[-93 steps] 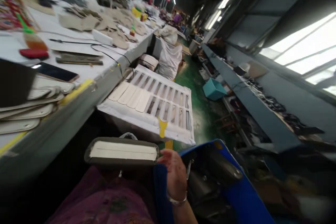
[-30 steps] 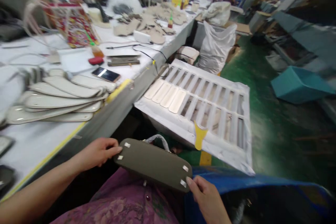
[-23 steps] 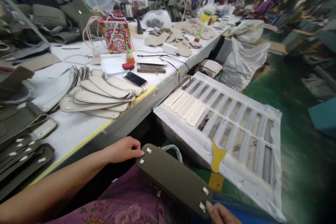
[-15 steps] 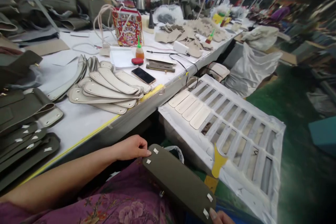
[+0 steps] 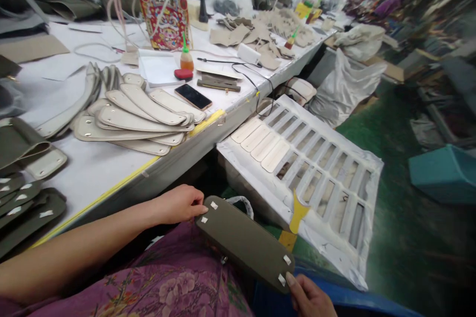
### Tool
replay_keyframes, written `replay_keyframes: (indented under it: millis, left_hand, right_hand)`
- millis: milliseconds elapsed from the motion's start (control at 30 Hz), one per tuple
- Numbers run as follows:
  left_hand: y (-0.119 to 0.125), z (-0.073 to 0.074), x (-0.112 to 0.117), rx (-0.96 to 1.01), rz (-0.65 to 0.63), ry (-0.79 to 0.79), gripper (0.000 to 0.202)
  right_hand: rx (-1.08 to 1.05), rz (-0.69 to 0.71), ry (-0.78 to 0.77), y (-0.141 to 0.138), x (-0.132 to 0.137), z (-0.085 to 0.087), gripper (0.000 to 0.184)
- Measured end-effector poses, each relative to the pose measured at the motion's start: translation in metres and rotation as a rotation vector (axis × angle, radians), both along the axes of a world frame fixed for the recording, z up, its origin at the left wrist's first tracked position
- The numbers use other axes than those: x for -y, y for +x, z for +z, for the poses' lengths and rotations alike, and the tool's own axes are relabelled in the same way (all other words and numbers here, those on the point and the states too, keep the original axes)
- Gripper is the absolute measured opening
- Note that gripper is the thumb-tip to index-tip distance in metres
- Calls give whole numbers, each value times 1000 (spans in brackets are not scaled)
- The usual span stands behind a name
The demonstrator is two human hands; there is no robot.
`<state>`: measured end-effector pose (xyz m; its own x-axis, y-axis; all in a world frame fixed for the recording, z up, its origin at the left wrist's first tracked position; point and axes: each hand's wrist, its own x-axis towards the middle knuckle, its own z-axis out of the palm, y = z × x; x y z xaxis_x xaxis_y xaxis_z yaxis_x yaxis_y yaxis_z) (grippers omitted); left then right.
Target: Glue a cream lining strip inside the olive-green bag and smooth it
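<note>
Across my lap lies a long olive-green leather bag panel (image 5: 243, 242) with rounded ends and white tape patches near both ends. My left hand (image 5: 184, 204) pinches its far left corner between thumb and fingers. At the near right end, my right hand (image 5: 310, 294) grips the edge, thumb on top by a tape patch. A small metal fitting (image 5: 223, 259) shows along the panel's near side. Behind it curves a pale looped strip (image 5: 243, 203). The underside of the panel is hidden.
Cream leather pieces (image 5: 141, 116) are stacked on the white table (image 5: 107, 168). Olive pieces with tape (image 5: 33, 203) lie at the left. A phone (image 5: 193, 96), a glue bottle (image 5: 186, 59) and a patterned red bag (image 5: 163, 17) stand behind. A slatted white rack (image 5: 316, 213) with a yellow scraper (image 5: 298, 213) is right.
The camera view has turned down and to the right, so the table has shifted left and up. More of my right hand shows. Both hands keep their hold on the panel.
</note>
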<state>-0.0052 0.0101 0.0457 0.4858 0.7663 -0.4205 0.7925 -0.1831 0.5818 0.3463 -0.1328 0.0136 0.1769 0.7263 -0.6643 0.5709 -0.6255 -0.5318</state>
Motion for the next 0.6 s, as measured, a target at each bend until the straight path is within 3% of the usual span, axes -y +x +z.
replay_keyframes:
  millis: [100,167,233,333,433,500,600]
  left_hand:
    - [3,1,8,-109,-54,186,26]
    - [16,-6,11,-51,-98,421,28]
    - [44,-14,16,82,-212,571,41]
    - [105,-23,33,251,-468,537,61]
    - [161,-32,50,257,-644,459,82]
    - [184,-37,55,197,-689,454,87]
    - [197,-41,54,132,-685,465,81]
  right_hand:
    - [7,-25,98,-9,2,13,46]
    - [-5,-55,158,-11,3,14,42]
    - [-30,-103,183,-9,4,10,38]
    - [-75,-177,204,-6,6,5,35]
    - [-107,-199,220,-3,10,2,34]
    - [-132,-199,227,0,10,1,33]
    - [-184,-188,230,6,10,-2,34]
